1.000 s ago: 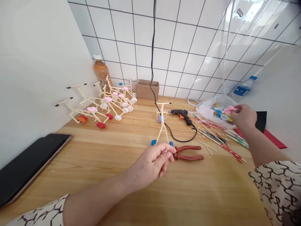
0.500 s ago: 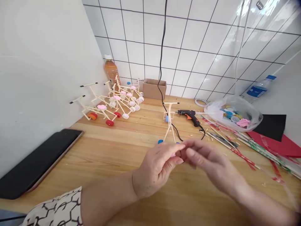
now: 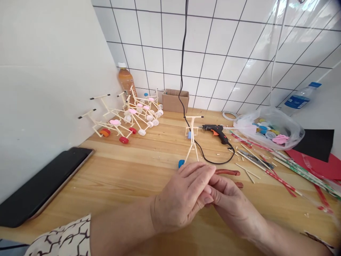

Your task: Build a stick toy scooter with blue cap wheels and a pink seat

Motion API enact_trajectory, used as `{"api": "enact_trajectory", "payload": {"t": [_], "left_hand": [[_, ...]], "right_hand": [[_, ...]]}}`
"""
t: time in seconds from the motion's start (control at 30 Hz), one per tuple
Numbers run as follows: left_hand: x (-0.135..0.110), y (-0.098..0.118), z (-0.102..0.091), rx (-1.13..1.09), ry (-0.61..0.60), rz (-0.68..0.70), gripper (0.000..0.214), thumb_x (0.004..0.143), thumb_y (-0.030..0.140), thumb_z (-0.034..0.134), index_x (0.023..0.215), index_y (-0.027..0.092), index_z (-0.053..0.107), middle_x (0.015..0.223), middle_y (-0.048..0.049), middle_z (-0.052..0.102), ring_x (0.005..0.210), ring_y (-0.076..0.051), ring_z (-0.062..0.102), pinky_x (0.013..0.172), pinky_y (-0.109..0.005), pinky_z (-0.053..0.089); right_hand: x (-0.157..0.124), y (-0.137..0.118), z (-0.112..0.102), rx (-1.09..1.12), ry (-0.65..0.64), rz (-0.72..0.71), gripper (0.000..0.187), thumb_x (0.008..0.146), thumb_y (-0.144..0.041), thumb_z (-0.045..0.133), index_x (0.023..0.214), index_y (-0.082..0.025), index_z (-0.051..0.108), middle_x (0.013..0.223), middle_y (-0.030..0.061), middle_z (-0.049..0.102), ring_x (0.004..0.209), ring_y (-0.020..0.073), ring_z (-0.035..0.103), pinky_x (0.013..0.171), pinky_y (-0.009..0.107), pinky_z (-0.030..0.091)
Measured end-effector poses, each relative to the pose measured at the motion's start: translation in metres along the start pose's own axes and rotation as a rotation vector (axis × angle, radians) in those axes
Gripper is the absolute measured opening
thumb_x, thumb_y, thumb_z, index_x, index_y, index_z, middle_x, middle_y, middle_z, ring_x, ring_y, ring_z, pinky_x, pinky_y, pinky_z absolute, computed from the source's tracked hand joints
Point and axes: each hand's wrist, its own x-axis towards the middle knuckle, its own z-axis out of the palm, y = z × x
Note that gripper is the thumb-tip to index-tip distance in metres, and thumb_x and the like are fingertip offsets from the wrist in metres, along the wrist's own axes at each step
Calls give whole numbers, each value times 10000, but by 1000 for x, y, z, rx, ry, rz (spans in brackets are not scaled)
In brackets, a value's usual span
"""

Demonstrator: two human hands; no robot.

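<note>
My left hand [image 3: 183, 197] and my right hand [image 3: 230, 204] meet low over the wooden table [image 3: 119, 170], fingertips pressed together and closed. What they pinch between them is hidden. Just behind them stands a half-built stick bicycle frame [image 3: 192, 140] with blue cap wheels. The red-handled pliers [image 3: 228, 172] lie partly under my right hand. A black hot-glue gun [image 3: 216, 130] rests behind the frame, its cord running up the tiled wall.
Several finished stick bicycles [image 3: 128, 119] stand at the back left beside an orange bottle [image 3: 126, 81]. A black tablet [image 3: 39, 185] lies at the left. At the right are a cardboard box [image 3: 174, 100], a bag of caps [image 3: 269, 128], loose sticks [image 3: 255, 160], red and black sheets [image 3: 317, 145].
My right hand left the bag of caps and came to my left hand. Both hands have since closed together and sunk toward the table over the pliers.
</note>
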Motion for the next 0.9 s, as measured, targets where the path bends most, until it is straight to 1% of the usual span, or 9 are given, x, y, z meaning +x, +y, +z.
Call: {"api": "enact_trajectory", "payload": {"t": [0.1, 0.17, 0.27, 0.4, 0.5, 0.6, 0.67, 0.77, 0.9], "left_hand": [[2, 1, -2, -40, 22, -11, 393, 907, 235, 426, 1271, 95, 376, 1173, -176, 582, 1132, -227, 521, 951, -401, 467], [1, 1, -2, -46, 52, -16, 341, 895, 207, 459, 1223, 120, 435, 1136, -153, 613, 1087, -214, 558, 940, -396, 476], [0, -1, -1, -62, 138, -31, 290, 861, 140, 517, 1152, 133, 515, 1080, -120, 646, 1017, -187, 592, 905, -361, 496], [-1, 0, 0, -89, 233, -47, 200, 818, 111, 580, 1015, 138, 601, 1002, -95, 666, 914, -152, 618, 845, -309, 518], [1, 3, -2, -107, 244, -73, 125, 805, 95, 588, 916, 134, 628, 947, -86, 664, 862, -137, 619, 798, -276, 526], [1, 7, -5, -88, 217, -87, 89, 815, 92, 560, 870, 135, 615, 907, -83, 655, 847, -145, 608, 777, -281, 527], [1, 7, -6, -51, 214, -95, 76, 826, 98, 536, 836, 142, 597, 879, -78, 646, 836, -148, 596, 767, -293, 524], [1, 3, -7, -11, 223, -92, 65, 820, 114, 549, 766, 144, 569, 818, -65, 626, 777, -135, 576, 719, -279, 516], [2, -5, -5, -42, 223, -78, 48, 791, 149, 621, 781, 145, 574, 811, -56, 623, 747, -120, 582, 698, -256, 512]], "right_hand": [[0, 1, -4, -19, 11, -18, 203, 852, -365, 559, 780, -176, 578, 707, -5, 446, 676, 110, 397, 649, 254, 352], [0, 2, -5, -33, 54, -29, 218, 865, -376, 536, 789, -175, 574, 698, -10, 430, 658, 105, 379, 626, 248, 334], [0, 4, -4, -89, 95, -73, 253, 878, -388, 514, 755, -170, 551, 655, -27, 387, 609, 91, 325, 573, 232, 288], [1, 6, -2, -191, 93, -149, 312, 896, -405, 475, 691, -171, 494, 625, -38, 336, 589, 88, 284, 547, 230, 262], [1, 6, -2, -266, 69, -157, 362, 905, -431, 443, 659, -168, 484, 602, -33, 376, 573, 88, 318, 534, 235, 263], [0, 5, -3, -309, 49, -128, 392, 901, -452, 436, 647, -162, 506, 593, -22, 429, 566, 89, 362, 530, 240, 275], [0, 3, -3, -293, 47, -112, 384, 891, -454, 459, 653, -160, 526, 602, -18, 448, 579, 90, 378, 545, 239, 290], [2, 0, -3, -181, 37, -65, 346, 864, -439, 518, 666, -158, 563, 611, -20, 466, 581, 85, 380, 550, 234, 291], [6, -4, -5, -37, 44, 37, 259, 799, -393, 626, 701, -153, 620, 607, -22, 474, 561, 73, 361, 532, 225, 265]]}}
